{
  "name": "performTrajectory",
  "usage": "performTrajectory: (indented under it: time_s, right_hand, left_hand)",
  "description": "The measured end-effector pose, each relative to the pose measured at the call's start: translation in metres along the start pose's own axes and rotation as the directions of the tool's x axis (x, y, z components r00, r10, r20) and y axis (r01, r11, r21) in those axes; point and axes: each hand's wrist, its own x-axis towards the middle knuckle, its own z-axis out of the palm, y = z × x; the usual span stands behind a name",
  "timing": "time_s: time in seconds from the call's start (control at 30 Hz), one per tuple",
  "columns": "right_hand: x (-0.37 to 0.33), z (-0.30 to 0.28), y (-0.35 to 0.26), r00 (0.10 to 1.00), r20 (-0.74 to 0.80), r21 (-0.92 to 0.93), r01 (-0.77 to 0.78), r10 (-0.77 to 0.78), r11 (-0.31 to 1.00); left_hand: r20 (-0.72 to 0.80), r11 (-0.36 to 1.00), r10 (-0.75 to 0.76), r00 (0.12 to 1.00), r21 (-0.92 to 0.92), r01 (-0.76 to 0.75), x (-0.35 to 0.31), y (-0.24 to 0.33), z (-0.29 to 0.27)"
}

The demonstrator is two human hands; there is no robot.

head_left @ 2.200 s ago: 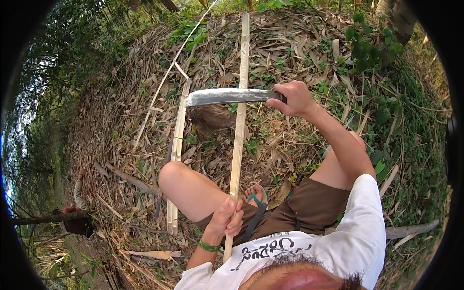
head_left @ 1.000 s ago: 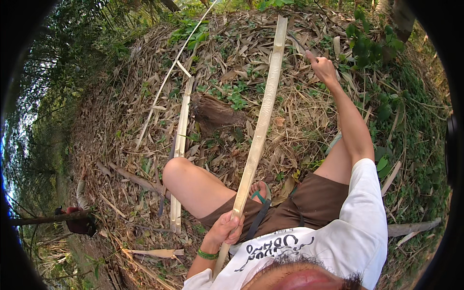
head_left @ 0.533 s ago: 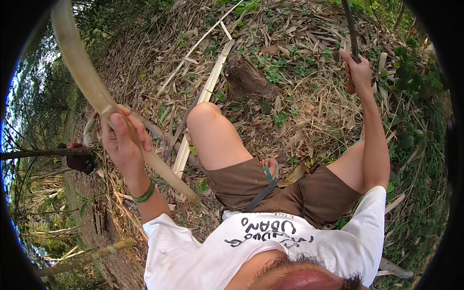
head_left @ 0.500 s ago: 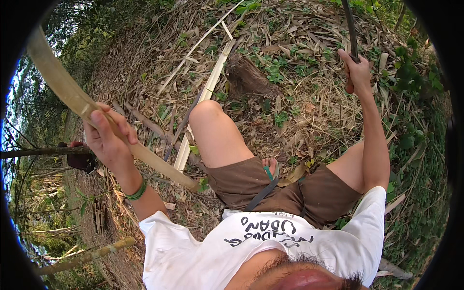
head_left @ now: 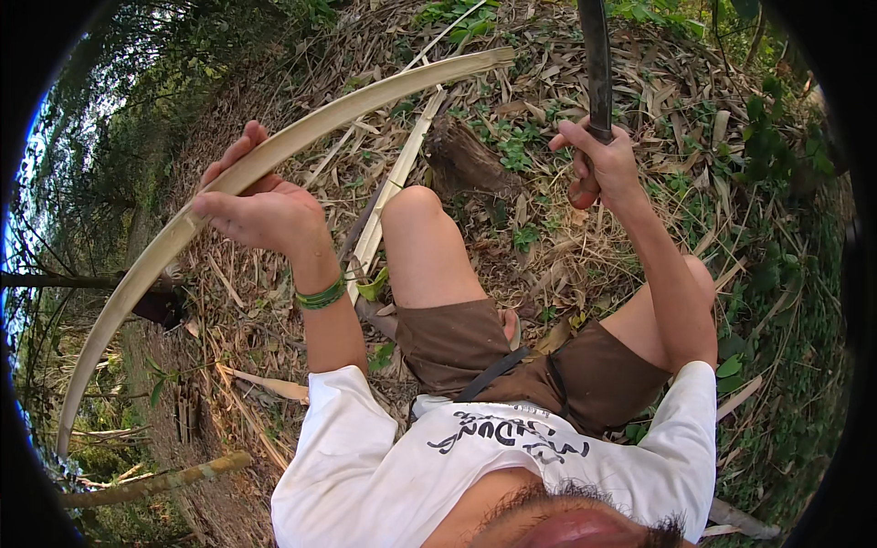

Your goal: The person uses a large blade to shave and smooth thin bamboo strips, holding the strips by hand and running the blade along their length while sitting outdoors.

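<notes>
- The left hand (head_left: 265,205) grips a long bamboo strip (head_left: 274,155) near its middle, the fingers wrapped over its top edge and the palm closed under it; a green band (head_left: 322,295) sits on that wrist.
- The strip runs from the upper middle of the view, above the raised knee (head_left: 416,205), down to the lower left, held off the ground; its bend may come partly from the lens.
- The right hand (head_left: 603,164) is closed tight round the handle of a big knife (head_left: 596,64), the blade pointing up and away.
- The tip of the blade is cut off by the top edge, and the handle is mostly hidden inside the fist.
- The person's lower legs and feet are mostly hidden behind the brown shorts (head_left: 512,356).
- Count: one strip in hand, one more split bamboo strip (head_left: 393,196) lying on the dry leaves beside the knee, one knife, and one round bamboo pole (head_left: 155,479) at the lower left.
- A stump (head_left: 466,164) stands just beyond the knee.
</notes>
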Motion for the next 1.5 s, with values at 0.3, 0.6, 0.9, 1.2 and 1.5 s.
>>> performTrajectory:
  time_s: [0.3, 0.6, 0.9, 1.2, 1.5]
  right_hand:
    - [0.021, 0.008, 0.013, 0.906, -0.403, 0.153, -0.07, 0.127, 0.986]
    - [0.051, -0.061, 0.017, 0.895, -0.445, 0.023, 0.017, -0.005, 1.0]
    - [0.045, -0.058, -0.018, 0.876, -0.479, -0.172, -0.036, -0.052, 0.984]
    - [0.05, -0.083, -0.025, 0.895, -0.444, -0.102, -0.003, -0.043, 0.995]
    - [0.035, -0.099, 0.0, 0.908, -0.364, -0.598, -0.057, -0.207, 0.8]
  left_hand:
    - [0.019, 0.763, -0.642, 0.767, -0.087, 0.641, -0.177, -0.043, -0.002]
    - [0.601, 0.404, -0.799, 0.012, 0.523, 0.751, -0.161, 0.064, -0.056]
    - [0.483, 0.431, -0.865, -0.136, 0.854, 0.292, -0.121, 0.033, -0.123]
    - [0.38, -0.334, -0.594, -0.709, 0.686, 0.647, -0.17, 0.014, -0.139]
    - [0.417, -0.018, -0.845, -0.336, 0.605, 0.796, -0.189, 0.002, -0.077]
